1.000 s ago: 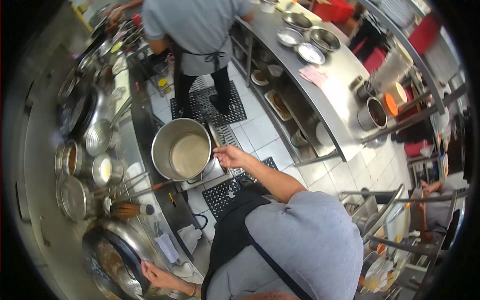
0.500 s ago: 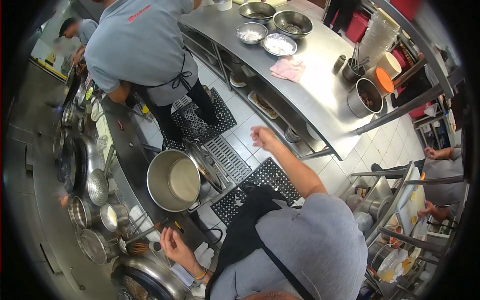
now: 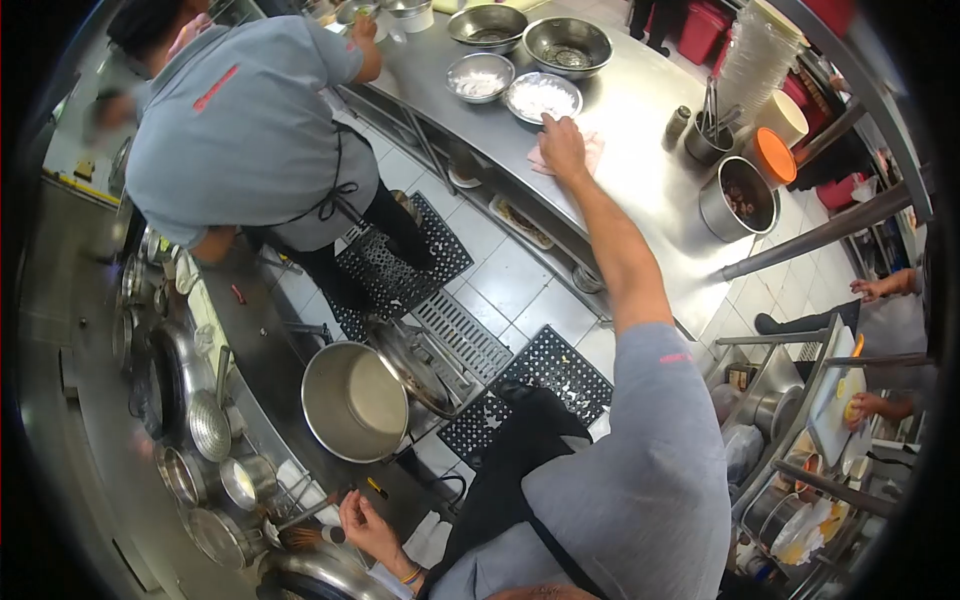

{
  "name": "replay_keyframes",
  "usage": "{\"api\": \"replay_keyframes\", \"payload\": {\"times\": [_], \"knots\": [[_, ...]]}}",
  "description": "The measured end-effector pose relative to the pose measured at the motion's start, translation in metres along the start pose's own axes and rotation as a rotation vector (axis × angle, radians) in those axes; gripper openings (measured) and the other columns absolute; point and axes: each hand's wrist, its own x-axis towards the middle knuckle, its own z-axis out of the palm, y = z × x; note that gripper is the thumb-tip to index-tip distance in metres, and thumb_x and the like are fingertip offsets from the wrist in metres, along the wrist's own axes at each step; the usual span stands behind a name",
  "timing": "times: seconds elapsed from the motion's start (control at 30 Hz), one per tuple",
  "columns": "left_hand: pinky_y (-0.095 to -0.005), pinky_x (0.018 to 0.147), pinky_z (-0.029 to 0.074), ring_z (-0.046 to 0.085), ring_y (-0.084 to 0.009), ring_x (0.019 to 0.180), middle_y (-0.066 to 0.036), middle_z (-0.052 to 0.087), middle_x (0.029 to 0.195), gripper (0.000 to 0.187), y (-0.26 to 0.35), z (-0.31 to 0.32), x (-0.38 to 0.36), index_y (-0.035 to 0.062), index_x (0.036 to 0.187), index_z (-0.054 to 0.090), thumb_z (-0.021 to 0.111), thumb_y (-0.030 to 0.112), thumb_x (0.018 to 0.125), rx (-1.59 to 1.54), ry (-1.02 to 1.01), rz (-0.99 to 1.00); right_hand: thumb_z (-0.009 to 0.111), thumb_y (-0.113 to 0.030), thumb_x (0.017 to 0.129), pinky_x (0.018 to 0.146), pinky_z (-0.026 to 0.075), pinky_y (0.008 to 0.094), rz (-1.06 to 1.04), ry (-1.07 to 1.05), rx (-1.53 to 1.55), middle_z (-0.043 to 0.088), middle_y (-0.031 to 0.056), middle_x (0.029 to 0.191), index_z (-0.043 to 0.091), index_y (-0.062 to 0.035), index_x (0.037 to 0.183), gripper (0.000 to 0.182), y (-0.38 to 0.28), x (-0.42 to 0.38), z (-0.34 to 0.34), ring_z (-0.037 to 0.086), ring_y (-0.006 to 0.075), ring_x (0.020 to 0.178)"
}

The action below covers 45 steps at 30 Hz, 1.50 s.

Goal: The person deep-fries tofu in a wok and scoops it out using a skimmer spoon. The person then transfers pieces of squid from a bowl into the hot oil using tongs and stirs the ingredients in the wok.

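Observation:
My right hand [image 3: 562,147] reaches across to the steel table, its bent fingers at the near rim of a metal bowl of white powder [image 3: 543,97]. A pink cloth [image 3: 592,150] lies partly beneath that hand. Low in the view, my left hand [image 3: 368,525] hovers by the stove counter with loosely curled fingers apart and nothing seen in them. Close to it are a yellow-and-black small item [image 3: 377,487] and a long utensil handle [image 3: 305,515]. A large steel pot [image 3: 355,402] stands beyond this hand, with a lid [image 3: 408,368] leaning beside it.
A co-worker in a grey shirt [image 3: 240,130] stands ahead on the left. More metal bowls [image 3: 568,47] sit on the steel table [image 3: 640,200], with a pot of dark food [image 3: 740,198] near its right end. A skimmer [image 3: 209,425] and saucepans [image 3: 248,482] line the stove side.
My right hand has moved forward from above the floor to the bowl and cloth. My left hand's fingers have curled a little. The co-worker ahead has turned, an arm reaching to the table.

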Motion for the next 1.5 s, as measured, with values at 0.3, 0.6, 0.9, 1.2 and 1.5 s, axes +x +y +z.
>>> {"api": "replay_keyframes", "payload": {"times": [0.3, 0.6, 0.9, 1.2, 1.5], "knots": [[-0.0347, 0.09, 0.049, 0.062, -0.0254, 0.101, -0.014, 0.065, 0.108, 0.017, 0.026, 0.032, 0.041, -0.0058, 0.107, 0.068, 0.061, 0.006, 0.096, -0.005, -0.108, 0.173, 0.084, -0.023, 0.071, 0.082, 0.053, 0.0441, 0.448, 0.057, 0.263, 0.072, 0.0193, 0.091, 0.073, -0.0064, 0.095, 0.031, 0.017, 0.019, 0.036, 0.07, 0.0362, 0.088], [-0.0379, 0.083, 0.052, 0.065, -0.0294, 0.099, -0.015, 0.066, 0.106, 0.017, 0.01, 0.054, 0.032, -0.0037, 0.106, 0.069, 0.063, 0.006, 0.094, -0.064, -0.18, 0.192, 0.081, -0.014, 0.072, 0.074, 0.052, 0.0354, 0.325, 0.416, 0.338, 0.068, 0.0127, 0.087, 0.069, -0.0026, 0.092, 0.026, 0.083, -0.081, -0.039, 0.066, 0.0247, 0.079], [-0.033, 0.08, 0.054, 0.065, -0.0251, 0.096, -0.015, 0.066, 0.107, 0.014, -0.005, 0.056, 0.027, -0.0057, 0.103, 0.07, 0.064, 0.003, 0.093, -0.088, -0.227, 0.003, 0.068, -0.006, 0.088, 0.091, 0.047, 0.0439, 0.683, 0.431, 0.228, 0.055, 0.0221, 0.12, 0.048, -0.0041, 0.14, 0.056, 0.083, -0.134, -0.111, 0.06, 0.0328, 0.097], [-0.0325, 0.079, 0.055, 0.066, -0.0224, 0.093, -0.015, 0.066, 0.105, 0.013, 0.009, 0.043, 0.024, -0.0051, 0.1, 0.07, 0.064, 0.002, 0.093, -0.114, -0.148, 0.005, 0.063, -0.006, 0.084, 0.101, 0.043, 0.0488, 0.108, -0.089, 0.43, 0.053, 0.0321, 0.119, 0.039, -0.0055, 0.148, 0.068, -0.078, -0.006, 0.028, 0.054, 0.0471, 0.111], [-0.0407, 0.081, 0.053, 0.067, -0.0343, 0.091, -0.018, 0.069, 0.097, 0.012, -0.035, 0.007, -0.052, -0.0024, 0.096, 0.071, 0.064, 0.0, 0.087, 0.121, 0.031, -0.13, 0.067, -0.031, 0.085, 0.117, 0.027, 0.0522, 0.102, -0.267, 0.02, 0.041, 0.0313, 0.148, 0.037, 0.0089, 0.146, 0.079, -0.032, 0.112, 0.197, 0.036, 0.0471, 0.14]]}}
